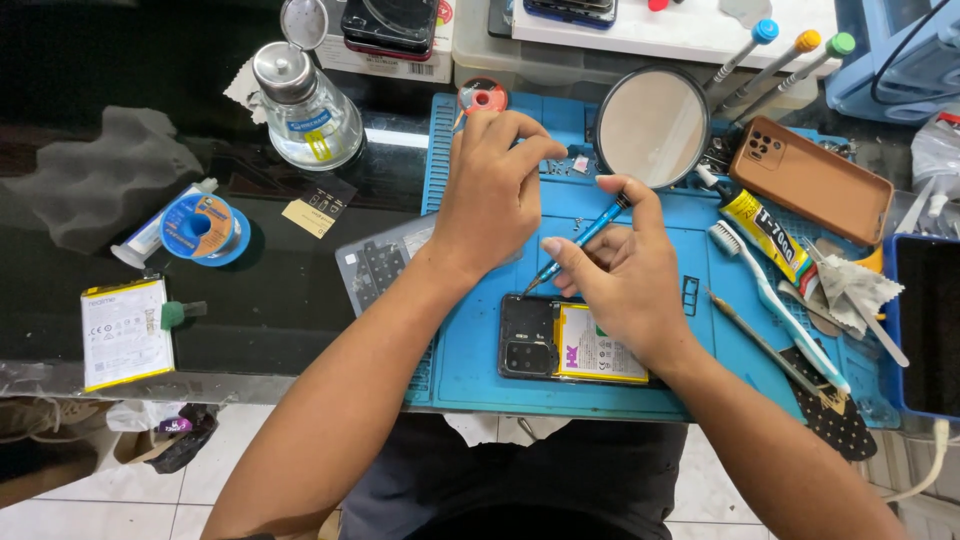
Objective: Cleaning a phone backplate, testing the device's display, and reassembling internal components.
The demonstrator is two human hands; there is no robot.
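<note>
Blue repair mat (640, 390): your work surface, set on a dark glass table (270, 290). Opened smartphone (575, 345): lies near the mat's front edge, back cover already off, yellow-labelled battery and black camera block exposed, its right end hidden under your right hand; the boards look seated, so by my reading you are at the screw stage with much of the teardown left. Orange phone back cover (812, 180): set aside at the mat's right rear. Round magnifier (652, 128): stands at the rear, beside the spare screwdrivers. Your left hand (492, 195): fingers curled narrow and pinched over the small-parts area at the mat's rear; what they pinch is too small to tell. Your right hand (625, 285): thumb and fingers closed on the blue screwdriver (585, 237), tip pointing down at the phone's upper-left corner. Loose screws (560, 170): a few lie in the rear tray
</note>
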